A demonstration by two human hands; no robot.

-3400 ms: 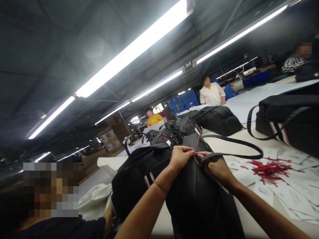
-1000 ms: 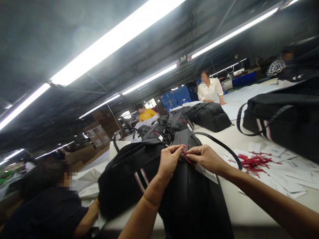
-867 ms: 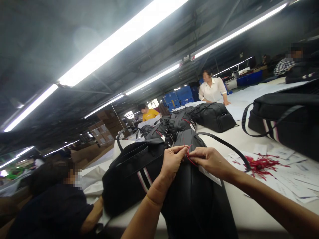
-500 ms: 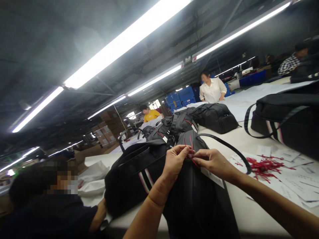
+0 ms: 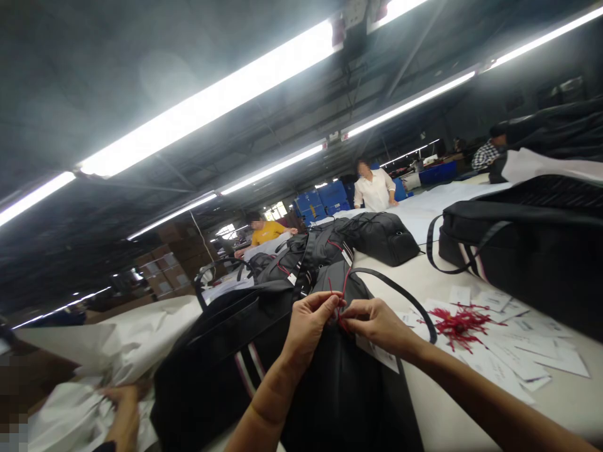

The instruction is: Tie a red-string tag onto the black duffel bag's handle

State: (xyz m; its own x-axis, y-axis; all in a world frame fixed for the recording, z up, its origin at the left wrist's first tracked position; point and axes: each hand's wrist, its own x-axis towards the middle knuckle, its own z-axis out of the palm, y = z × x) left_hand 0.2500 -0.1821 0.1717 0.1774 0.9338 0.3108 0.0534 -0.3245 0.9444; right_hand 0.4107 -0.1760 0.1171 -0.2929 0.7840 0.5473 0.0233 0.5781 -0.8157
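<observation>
Both my hands meet over a black bag (image 5: 348, 389) in front of me. My left hand (image 5: 308, 323) pinches a thin red cord (image 5: 347, 284) between thumb and forefinger. Close beside it, my right hand (image 5: 372, 323) pinches the same cord, fingers closed. Two cord ends stick up above my fingertips; the part between them is mostly hidden. Below my right hand a white tag (image 5: 379, 355) lies against the bag. The bag's black strap handle (image 5: 405, 292) arches out to the right.
Another black bag with striped trim (image 5: 226, 358) stands at left. Red cords (image 5: 459, 323) lie on white tags (image 5: 509, 358) at right, near a large black bag (image 5: 527, 251). More bags (image 5: 381, 235) stand behind. A co-worker's hand (image 5: 122, 408) touches white sheeting (image 5: 127, 333); other people stand farther back.
The view has turned to the right, so things sit farther left. My hands still pinch the cord. At left, the co-worker has leaned away and the white sheeting is lifted and spread.
</observation>
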